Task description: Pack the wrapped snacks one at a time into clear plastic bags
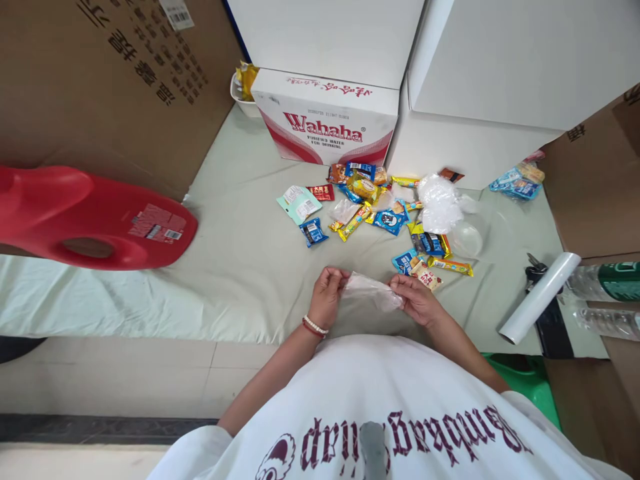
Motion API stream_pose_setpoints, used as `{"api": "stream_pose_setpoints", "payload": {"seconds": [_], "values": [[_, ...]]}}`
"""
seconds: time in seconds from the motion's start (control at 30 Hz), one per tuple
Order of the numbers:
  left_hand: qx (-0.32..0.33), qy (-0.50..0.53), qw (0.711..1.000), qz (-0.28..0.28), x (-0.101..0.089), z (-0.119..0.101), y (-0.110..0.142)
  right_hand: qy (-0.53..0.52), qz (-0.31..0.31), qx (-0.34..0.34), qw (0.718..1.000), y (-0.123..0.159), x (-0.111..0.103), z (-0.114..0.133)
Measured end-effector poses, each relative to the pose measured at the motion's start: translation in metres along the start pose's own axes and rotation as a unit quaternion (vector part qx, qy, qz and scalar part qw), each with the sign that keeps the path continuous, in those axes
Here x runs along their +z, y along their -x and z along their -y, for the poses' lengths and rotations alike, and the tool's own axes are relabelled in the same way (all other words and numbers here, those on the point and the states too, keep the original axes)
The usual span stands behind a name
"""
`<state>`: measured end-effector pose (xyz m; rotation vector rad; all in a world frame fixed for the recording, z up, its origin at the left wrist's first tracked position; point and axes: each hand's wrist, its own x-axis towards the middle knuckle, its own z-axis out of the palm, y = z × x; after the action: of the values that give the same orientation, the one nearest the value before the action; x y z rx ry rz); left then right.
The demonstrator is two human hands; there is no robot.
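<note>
A thin, clear plastic bag (373,291) is stretched between my two hands, just above the front part of the table. My left hand (326,295) pinches its left end. My right hand (416,299) pinches the opposite end, close to a cream-coloured snack packet (427,275) and a blue packet (404,261). Beyond my hands lies a loose heap of wrapped snacks, among them a yellow stick packet (355,222), a blue packet with a round dark picture (390,220) and a small dark-blue packet (313,232). Crumpled clear plastic (440,203) lies at the heap's right side.
Behind the snacks stands a Wahaha water carton (325,130), with white boxes (465,147) beside it. A red jug (115,223) lies at the left by a brown carton (125,87). At the right are a white roll (540,298), keys (537,265) and plastic bottles (585,283).
</note>
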<state>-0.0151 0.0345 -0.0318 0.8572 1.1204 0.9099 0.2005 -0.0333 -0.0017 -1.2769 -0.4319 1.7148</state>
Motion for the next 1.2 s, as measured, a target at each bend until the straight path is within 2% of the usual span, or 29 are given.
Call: {"api": "stream_pose_setpoints", "payload": {"seconds": [0.07,0.13,0.2,0.3,0.37,0.43,0.53,0.63,0.7,0.77,0.8,0.87,0.97,1.03,1.13,1.2], "values": [[0.021,-0.018,0.999,-0.047,-0.001,-0.005,-0.001,0.011,-0.02,-0.034,0.999,0.0,0.003,-0.001],[0.04,-0.055,0.995,-0.071,0.0,-0.01,0.002,0.022,-0.045,-0.084,0.995,0.0,0.009,-0.001],[0.02,-0.081,0.996,-0.034,0.005,-0.014,0.007,0.042,-0.056,-0.123,0.99,0.0,0.015,-0.001],[-0.067,-0.057,0.994,0.059,0.019,-0.016,0.011,0.103,-0.039,-0.15,0.982,0.0,0.026,-0.003],[-0.087,-0.037,0.993,0.07,0.028,-0.016,0.009,0.149,-0.019,-0.162,0.975,0.0,0.031,-0.005],[-0.068,-0.013,0.996,0.054,0.032,-0.016,0.005,0.153,-0.029,-0.171,0.973,-0.001,0.033,-0.009],[-0.042,0.024,0.997,0.056,0.028,-0.017,0.002,0.088,-0.089,-0.156,0.98,-0.002,0.027,-0.011],[-0.025,-0.017,0.998,0.061,0.022,-0.02,0.005,0.091,-0.115,-0.175,0.974,0.002,0.019,-0.006],[-0.016,-0.066,0.995,0.07,0.021,-0.019,0.008,0.161,-0.083,-0.218,0.959,0.005,0.019,-0.001],[-0.013,-0.079,0.992,0.101,0.024,-0.017,0.011,0.243,-0.023,-0.236,0.941,0.005,0.025,0.004],[-0.017,-0.067,0.991,0.117,0.026,-0.016,0.013,0.265,-0.001,-0.231,0.936,0.003,0.028,0.005],[-0.036,-0.016,0.99,0.136,0.028,-0.012,0.014,0.252,0.003,-0.204,0.946,-0.002,0.034,0.005],[-0.068,0.043,0.987,0.139,0.026,-0.011,0.016,0.132,-0.043,-0.164,0.977,-0.01,0.033,0.004],[-0.074,0.059,0.986,0.137,0.021,-0.013,0.016,0.057,-0.069,-0.145,0.985,-0.013,0.026,0.004],[-0.076,0.082,0.989,0.096,0.011,-0.015,0.012,-0.016,-0.099,-0.097,0.99,-0.011,0.011,0.005],[-0.076,0.093,0.991,0.058,0.006,-0.015,0.009,-0.021,-0.111,-0.066,0.991,-0.008,0.001,0.005]]}}
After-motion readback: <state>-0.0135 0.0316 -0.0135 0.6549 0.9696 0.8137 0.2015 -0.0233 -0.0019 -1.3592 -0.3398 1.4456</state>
